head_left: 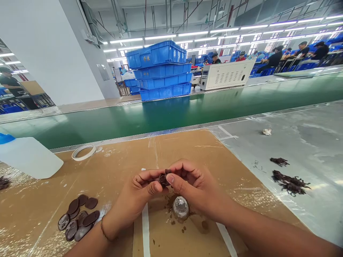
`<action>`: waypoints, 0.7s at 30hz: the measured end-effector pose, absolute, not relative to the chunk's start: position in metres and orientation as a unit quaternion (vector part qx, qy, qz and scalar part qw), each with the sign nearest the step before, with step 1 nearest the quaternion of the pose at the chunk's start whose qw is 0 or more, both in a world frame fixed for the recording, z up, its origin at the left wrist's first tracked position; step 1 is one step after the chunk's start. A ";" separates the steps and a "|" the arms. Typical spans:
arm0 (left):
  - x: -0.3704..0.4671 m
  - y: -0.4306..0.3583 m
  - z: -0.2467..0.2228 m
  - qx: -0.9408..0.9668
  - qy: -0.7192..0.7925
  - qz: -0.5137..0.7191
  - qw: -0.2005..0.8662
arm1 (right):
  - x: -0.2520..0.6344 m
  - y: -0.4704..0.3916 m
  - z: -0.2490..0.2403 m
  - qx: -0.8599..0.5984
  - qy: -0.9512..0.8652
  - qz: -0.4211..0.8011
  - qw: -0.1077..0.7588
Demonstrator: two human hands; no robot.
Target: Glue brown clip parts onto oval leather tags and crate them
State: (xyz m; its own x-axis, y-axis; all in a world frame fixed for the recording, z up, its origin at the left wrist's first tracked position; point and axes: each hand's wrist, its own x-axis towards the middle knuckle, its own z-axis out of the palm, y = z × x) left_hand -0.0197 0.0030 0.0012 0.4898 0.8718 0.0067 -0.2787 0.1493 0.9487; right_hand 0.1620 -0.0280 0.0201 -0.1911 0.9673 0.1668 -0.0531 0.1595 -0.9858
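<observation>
The scene is being viewed from one camera only, worn on the head and pointed forward and downward. The bench is being seen from close above, with both hands near the lower middle of the frame. Beyond it, the green conveyor belt and the far hall are being taken in at a wide, curved angle.

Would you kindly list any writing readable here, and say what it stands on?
None can be read.
Yellow marks on the blue crates: too blurred.
White machine: its front panel is too small.
White bottle, and the dark piece that both hands pinch: no writing shows.
</observation>
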 end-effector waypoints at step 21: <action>-0.020 0.002 0.000 0.499 0.286 0.373 0.728 | 0.162 -0.024 0.018 -0.366 -0.521 0.573 0.517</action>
State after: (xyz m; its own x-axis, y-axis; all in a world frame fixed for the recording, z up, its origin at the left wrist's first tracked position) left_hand -0.0201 0.0019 -0.0002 0.5583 0.8284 -0.0448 -0.2569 0.2240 0.9401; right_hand 0.1619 -0.0238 0.0180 -0.1987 0.9728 0.1192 -0.2116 0.0762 -0.9744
